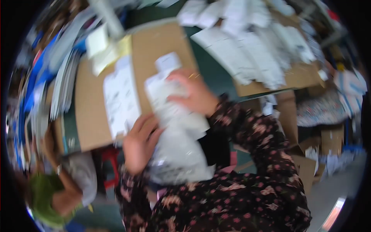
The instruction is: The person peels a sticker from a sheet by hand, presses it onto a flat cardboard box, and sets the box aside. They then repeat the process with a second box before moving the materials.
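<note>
A translucent white plastic bag [177, 154] with pale contents lies lengthwise before me, its near end over my lap and its far end on the brown cardboard [89, 112]. My right hand [191, 91] is bent over the bag's far part, fingers curled and thumb pressed on it. At the bag's left side is my left hand [141, 143], fingers stretched out and thumb touching the edge. A small white slip [168, 61] lies just beyond the bag. Left of it rests a long white printed sheet [121, 96]. Motion blur hides the fine detail.
Rows of white printed slips [251, 54] cover a second cardboard sheet [255, 89] at the right. Thin stacked packs [63, 85] stand at the left. A person in green [50, 201] sits at lower left, near a red stool [111, 166]. Cardboard boxes [332, 139] are at the right.
</note>
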A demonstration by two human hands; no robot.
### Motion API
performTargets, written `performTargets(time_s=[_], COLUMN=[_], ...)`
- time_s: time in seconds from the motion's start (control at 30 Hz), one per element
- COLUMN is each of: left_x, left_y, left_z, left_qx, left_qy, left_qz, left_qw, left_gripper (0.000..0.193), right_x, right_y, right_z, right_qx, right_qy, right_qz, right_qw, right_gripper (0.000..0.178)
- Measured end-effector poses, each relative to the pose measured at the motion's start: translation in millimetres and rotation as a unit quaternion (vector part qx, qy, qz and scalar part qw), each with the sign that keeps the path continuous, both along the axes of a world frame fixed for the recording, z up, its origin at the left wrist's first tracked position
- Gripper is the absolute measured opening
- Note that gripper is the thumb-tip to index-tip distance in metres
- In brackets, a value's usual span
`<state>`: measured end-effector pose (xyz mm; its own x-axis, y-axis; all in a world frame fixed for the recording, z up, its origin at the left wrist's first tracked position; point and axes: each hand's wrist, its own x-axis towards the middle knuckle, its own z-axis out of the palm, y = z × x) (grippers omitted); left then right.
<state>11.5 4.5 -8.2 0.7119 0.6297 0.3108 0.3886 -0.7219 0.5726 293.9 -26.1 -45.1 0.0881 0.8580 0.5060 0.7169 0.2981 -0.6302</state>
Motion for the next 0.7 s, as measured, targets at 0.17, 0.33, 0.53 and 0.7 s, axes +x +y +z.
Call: performTargets(time_s=[0.17, 0.33, 0.53, 0.7], left_x=[-32.0, -12.0, -14.2, -18.7], left_y=[-13.3, -21.0, -23.3, -23.2], left_z=[14.3, 13.0, 4.4, -2.2], left_qx=[-0.075, -0.140, -0.090, -0.084], left_qy=[0.018, 0.011, 0.005, 0.005], left_qz=[0.017, 0.010, 0.013, 0.021], left_qw=[0.997, 0.990, 0.996, 0.996], left_gripper=[0.040, 0.043, 0.046, 0.047], right_x=[-32.7, -25.0, -37.5, -49.8], right_y=[-54.6, -81.5, -83.3, -81.9], right_z=[37.1, 22.8, 25.4, 21.3], right_qx=[-0.177, -0.225, -0.198, -0.158], right_qy=[0.043, 0.110, 0.176, 0.232], right_qz=[-0.149, -0.153, -0.171, -0.131], right_qw=[0.972, 0.956, 0.949, 0.951], right_gripper=[0.042, 0.033, 0.029, 0.035])
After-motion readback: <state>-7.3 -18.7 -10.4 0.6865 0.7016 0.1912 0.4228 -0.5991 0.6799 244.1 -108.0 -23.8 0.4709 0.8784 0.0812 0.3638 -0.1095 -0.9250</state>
